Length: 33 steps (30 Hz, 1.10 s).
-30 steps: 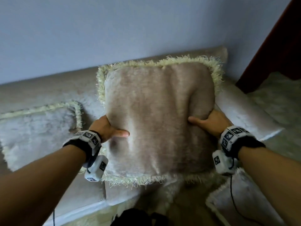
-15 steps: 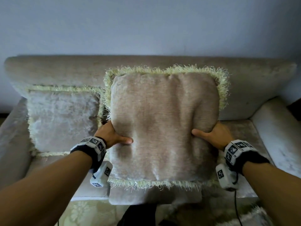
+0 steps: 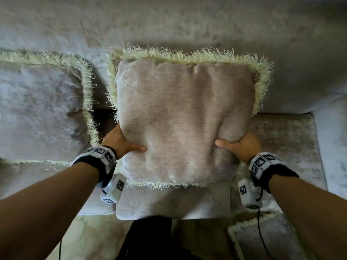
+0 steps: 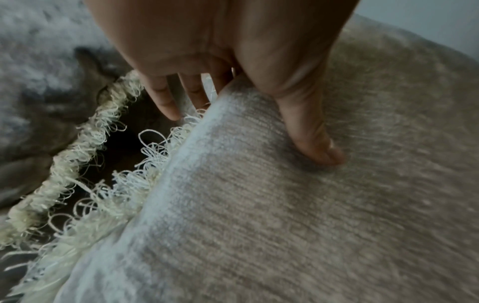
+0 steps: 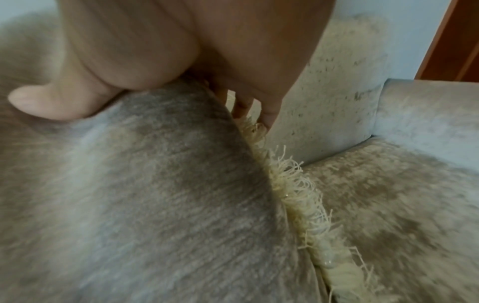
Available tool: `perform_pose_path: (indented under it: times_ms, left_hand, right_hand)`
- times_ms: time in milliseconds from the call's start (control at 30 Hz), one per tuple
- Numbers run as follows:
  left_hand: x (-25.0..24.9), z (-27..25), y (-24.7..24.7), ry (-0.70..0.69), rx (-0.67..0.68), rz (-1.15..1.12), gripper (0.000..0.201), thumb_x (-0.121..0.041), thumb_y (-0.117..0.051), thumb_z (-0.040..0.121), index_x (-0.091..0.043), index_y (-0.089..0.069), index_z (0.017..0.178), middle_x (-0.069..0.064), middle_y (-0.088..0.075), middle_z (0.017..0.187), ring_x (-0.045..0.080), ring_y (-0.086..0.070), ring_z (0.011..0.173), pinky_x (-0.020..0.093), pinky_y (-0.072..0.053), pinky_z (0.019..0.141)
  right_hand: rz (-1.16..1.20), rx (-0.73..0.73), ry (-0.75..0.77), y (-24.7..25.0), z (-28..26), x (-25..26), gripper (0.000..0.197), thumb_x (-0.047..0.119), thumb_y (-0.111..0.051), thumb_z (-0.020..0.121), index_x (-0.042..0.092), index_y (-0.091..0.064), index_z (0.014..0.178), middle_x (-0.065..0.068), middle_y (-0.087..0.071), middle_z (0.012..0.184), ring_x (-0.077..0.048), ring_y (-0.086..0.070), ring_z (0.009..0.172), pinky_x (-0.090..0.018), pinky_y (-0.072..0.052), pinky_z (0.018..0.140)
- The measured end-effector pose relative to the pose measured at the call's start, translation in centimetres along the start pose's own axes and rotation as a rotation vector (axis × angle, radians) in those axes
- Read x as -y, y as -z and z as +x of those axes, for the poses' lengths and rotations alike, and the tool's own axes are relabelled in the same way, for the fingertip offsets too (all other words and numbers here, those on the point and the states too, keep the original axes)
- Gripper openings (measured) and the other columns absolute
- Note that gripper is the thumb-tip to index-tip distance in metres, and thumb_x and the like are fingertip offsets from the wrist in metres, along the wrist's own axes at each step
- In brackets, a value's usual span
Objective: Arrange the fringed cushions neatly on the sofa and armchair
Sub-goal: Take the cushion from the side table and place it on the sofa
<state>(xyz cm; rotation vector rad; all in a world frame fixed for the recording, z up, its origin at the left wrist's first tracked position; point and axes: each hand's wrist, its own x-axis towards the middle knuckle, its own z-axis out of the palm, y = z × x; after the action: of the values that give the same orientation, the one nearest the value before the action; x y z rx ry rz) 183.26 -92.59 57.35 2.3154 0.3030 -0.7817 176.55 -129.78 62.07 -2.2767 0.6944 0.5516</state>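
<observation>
I hold a beige velvet cushion with pale yellow fringe (image 3: 184, 117) upright over the sofa seat (image 3: 285, 139), its top near the backrest (image 3: 187, 25). My left hand (image 3: 122, 141) grips its left edge, thumb on the front (image 4: 311, 139), fingers behind. My right hand (image 3: 240, 145) grips the right edge the same way, thumb (image 5: 51, 102) pressed into the face. A second fringed cushion (image 3: 41, 109) leans against the backrest at the left, apart from the held one by a narrow gap.
The sofa's right armrest (image 3: 334, 147) rises at the far right. Another fringed cushion (image 3: 262, 239) lies low at the bottom right, below the seat front. Patterned floor (image 3: 90, 237) shows at the bottom left.
The view has closed in and tilted down on the sofa. The cushion has gone forward and lower, towards the backrest, with both hands keeping the same grip.
</observation>
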Motion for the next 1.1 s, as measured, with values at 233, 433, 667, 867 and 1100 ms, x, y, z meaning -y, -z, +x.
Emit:
perform_pose_path:
  times_ms: [233,433,667,867,1100]
  left_hand:
    - [2.5,6.1,-2.8,0.087,-0.004,0.011,0.119,-0.057,-0.095,0.039,-0.026,-0.042,0.141,0.001,-0.061,0.134,0.031,-0.056,0.125,0.043,-0.046,0.102]
    - [3.1,11.0,-5.0,0.14,-0.045,0.01,0.115,-0.052,-0.095,0.044,-0.025,-0.041,0.141,0.003,-0.06,0.135,0.033,-0.055,0.126,0.043,-0.045,0.104]
    - [2.9,12.7,-6.9,0.187,-0.106,-0.004,0.117,-0.055,-0.094,0.044,-0.025,-0.036,0.142,0.004,-0.058,0.136,0.033,-0.054,0.127,0.044,-0.045,0.105]
    - [-1.4,10.8,-5.4,0.299,-0.105,0.179,0.097,-0.058,-0.083,0.065,-0.005,-0.041,0.134,0.017,-0.053,0.134,0.037,-0.054,0.121,0.049,-0.048,0.097]
    - [-10.7,7.1,-3.4,-0.04,-0.08,0.329,0.058,-0.05,-0.068,0.082,-0.017,-0.054,0.127,0.01,-0.057,0.13,0.033,-0.06,0.111,0.039,-0.046,0.083]
  right_hand:
    - [0.033,0.04,-0.025,-4.0,6.9,-0.7,0.089,0.06,-0.084,0.056,0.012,-0.064,0.128,-0.01,-0.067,0.128,-0.029,-0.064,0.116,-0.031,-0.046,0.083]
    - [0.027,-0.007,0.054,-6.2,12.4,-0.8,0.089,0.068,-0.082,0.061,0.016,-0.063,0.13,-0.004,-0.067,0.128,-0.025,-0.062,0.118,-0.043,-0.05,0.101]
    - [-0.068,-0.04,0.02,-7.4,15.7,-3.1,0.106,0.093,-0.069,0.046,0.021,-0.062,0.124,0.002,-0.067,0.122,-0.021,-0.062,0.116,-0.043,-0.053,0.097]
    - [-0.232,0.005,-0.019,-4.6,12.2,0.9,0.087,0.062,-0.077,0.072,0.006,-0.053,0.133,-0.012,-0.061,0.13,-0.032,-0.059,0.119,-0.042,-0.049,0.099]
    - [-0.362,0.13,-0.028,1.3,7.2,3.2,0.065,0.053,-0.065,0.087,0.009,-0.056,0.134,-0.01,-0.064,0.129,-0.03,-0.06,0.117,-0.038,-0.051,0.096]
